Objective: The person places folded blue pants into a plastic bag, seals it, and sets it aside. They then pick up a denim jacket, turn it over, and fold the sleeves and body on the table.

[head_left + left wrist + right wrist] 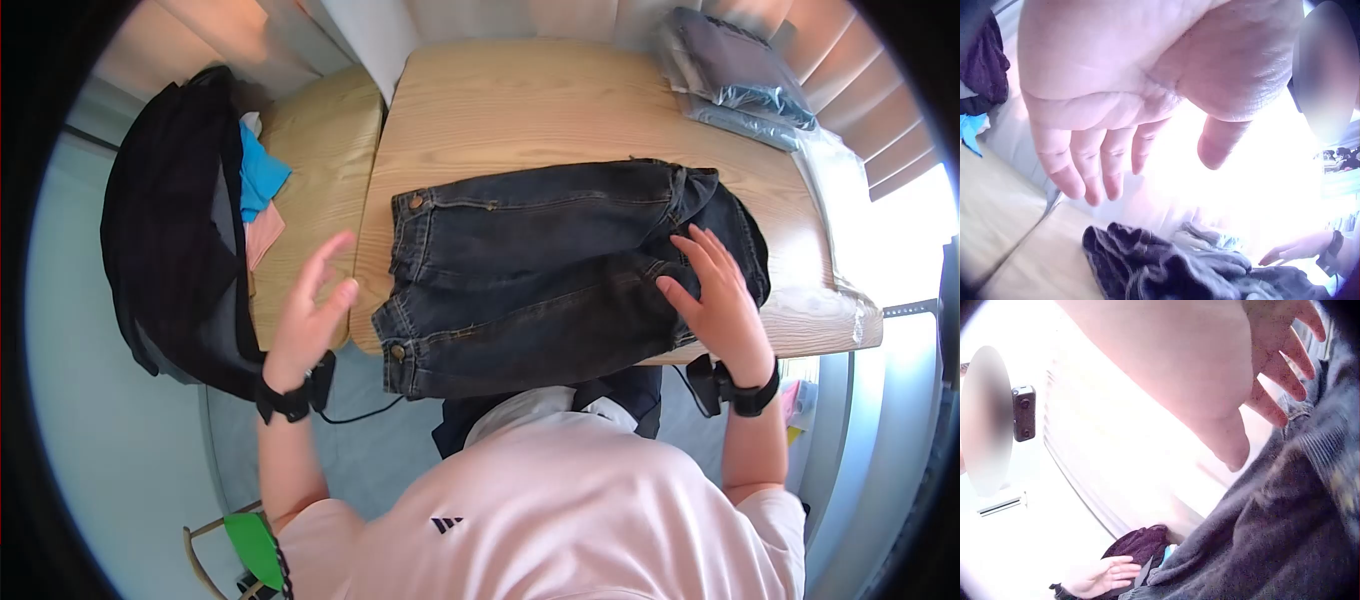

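Dark denim jeans (540,280) lie across the wooden table, waistband at the left, the far right end bunched and folded. A metal button shows near each corner of the waistband. My left hand (308,325) is raised just left of the waistband, fingers spread and holding nothing. In the left wrist view its palm (1104,69) faces the camera, and the jeans (1154,269) lie below the fingertips. Over the right end of the jeans is my right hand (722,305), fingers extended and overlapping the denim. The right wrist view shows that hand (1210,369) with fingers apart, close to the denim.
Clear plastic packages of folded clothing (740,80) sit at the table's back right, beside a white plastic sheet (835,190). A dark bag or garment pile (180,230) stands at the left, with blue cloth (262,170) and pink cloth (263,235) by it.
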Demonstrator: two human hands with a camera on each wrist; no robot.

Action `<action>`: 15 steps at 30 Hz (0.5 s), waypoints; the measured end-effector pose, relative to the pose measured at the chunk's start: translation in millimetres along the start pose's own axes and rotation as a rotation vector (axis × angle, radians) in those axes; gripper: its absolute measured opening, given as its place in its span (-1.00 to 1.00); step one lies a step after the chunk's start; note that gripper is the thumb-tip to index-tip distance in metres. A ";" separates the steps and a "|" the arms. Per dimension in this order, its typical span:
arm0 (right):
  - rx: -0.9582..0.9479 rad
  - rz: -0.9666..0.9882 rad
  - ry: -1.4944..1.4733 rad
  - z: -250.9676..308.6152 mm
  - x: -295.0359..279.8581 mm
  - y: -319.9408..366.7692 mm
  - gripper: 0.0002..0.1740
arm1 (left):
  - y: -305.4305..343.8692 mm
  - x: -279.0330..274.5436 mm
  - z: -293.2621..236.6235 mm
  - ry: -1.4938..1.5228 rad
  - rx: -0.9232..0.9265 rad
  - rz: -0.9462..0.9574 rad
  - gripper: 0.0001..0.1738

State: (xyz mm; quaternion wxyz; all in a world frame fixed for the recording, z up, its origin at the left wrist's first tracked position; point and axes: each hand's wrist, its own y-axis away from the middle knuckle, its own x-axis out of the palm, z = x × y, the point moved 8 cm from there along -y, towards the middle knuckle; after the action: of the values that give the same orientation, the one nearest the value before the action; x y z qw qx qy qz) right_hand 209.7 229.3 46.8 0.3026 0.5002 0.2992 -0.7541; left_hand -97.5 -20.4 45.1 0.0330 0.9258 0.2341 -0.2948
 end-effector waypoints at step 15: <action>0.057 -0.190 -0.268 -11.9 36.8 6.8 -0.77 | 38.9 35.1 51.4 0.198 -0.258 -0.207 -0.76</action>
State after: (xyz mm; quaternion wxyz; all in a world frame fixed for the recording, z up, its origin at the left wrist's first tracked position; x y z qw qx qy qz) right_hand 210.0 228.1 7.6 0.2529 0.3729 0.2805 -0.8475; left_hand -81.9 -50.6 -19.9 0.0977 0.9093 0.3663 -0.1717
